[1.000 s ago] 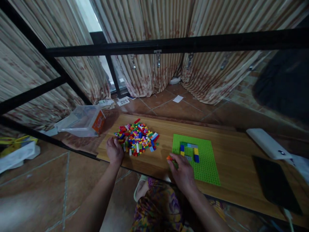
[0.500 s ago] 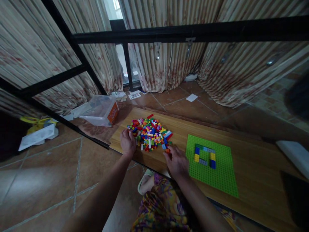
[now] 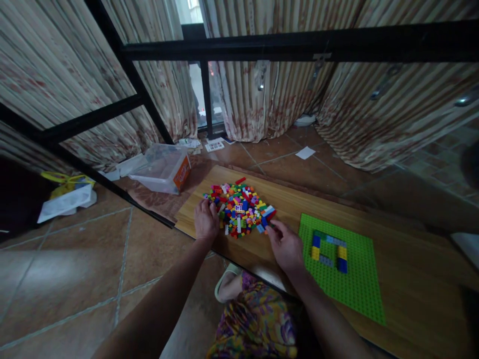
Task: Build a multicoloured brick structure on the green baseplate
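A pile of loose toy building bricks (image 3: 239, 212) in many colours lies on a wooden board. My left hand (image 3: 206, 222) rests at the pile's left edge, fingers loosely bent and a little apart, with no brick seen in them. At the right edge of the pile is my right hand (image 3: 287, 247), its thumb and fingertips close together beside blue bricks; whatever lies between them is too small to make out. Farther right, a green baseplate (image 3: 359, 289) carries a rectangular ring of bricks (image 3: 326, 261) in blue, yellow, grey and green.
The long wooden board (image 3: 407, 259) reaches to the right. Behind its left end stands a clear plastic box (image 3: 157, 172) with an orange label. A black metal frame (image 3: 239, 48) and striped curtains (image 3: 247, 104) rise beyond. White paper (image 3: 305, 152) lies on the tiled floor.
The view has shifted, so the board and baseplate sit farther right and lower. My right hand has drawn slightly back from the orange brick near its fingertips. My left hand stays by the pile.
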Tool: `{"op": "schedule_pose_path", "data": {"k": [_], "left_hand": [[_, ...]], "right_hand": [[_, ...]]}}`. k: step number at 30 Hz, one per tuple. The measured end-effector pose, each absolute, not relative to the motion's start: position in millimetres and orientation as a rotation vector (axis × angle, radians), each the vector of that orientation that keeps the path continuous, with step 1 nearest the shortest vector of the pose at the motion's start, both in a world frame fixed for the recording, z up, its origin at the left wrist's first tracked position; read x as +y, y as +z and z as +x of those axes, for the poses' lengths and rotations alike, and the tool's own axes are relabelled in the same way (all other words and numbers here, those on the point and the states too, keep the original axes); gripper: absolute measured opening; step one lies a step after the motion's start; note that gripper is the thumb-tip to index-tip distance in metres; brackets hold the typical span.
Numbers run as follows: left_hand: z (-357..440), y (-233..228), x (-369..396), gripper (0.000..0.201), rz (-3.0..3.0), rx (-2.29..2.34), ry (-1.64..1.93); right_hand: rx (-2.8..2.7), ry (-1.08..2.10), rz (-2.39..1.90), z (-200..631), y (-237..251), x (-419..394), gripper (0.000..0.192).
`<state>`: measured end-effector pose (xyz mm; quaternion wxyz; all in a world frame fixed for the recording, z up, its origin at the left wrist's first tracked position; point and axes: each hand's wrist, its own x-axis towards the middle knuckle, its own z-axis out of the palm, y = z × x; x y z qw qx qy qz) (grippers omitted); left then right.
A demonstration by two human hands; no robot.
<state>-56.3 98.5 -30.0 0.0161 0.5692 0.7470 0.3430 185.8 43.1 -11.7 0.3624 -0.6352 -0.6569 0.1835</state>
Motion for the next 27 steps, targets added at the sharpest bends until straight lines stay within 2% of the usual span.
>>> {"op": "schedule_pose_path", "data": {"k": [7,16,22,27], "left_hand": [[-55,-30,98,0.036,1.833,2.322,1.045],[-54,-28,96,0.036,1.835,2.369,1.004],[-53,-29,97,0.034,1.827,2.389,0.988],[-52,-29,97,0.034,1.814,2.405,0.973]], "right_hand": [[-1.763,0.461,-1.614,190,-10,66,0.033],[-1.745,0.374,-1.542,183,-12,53,0.030],[-1.944,0.391,-1.356,158,-7,47,0.024],[-2.061,0.274,-1.354,145,1,64,0.023]]}}
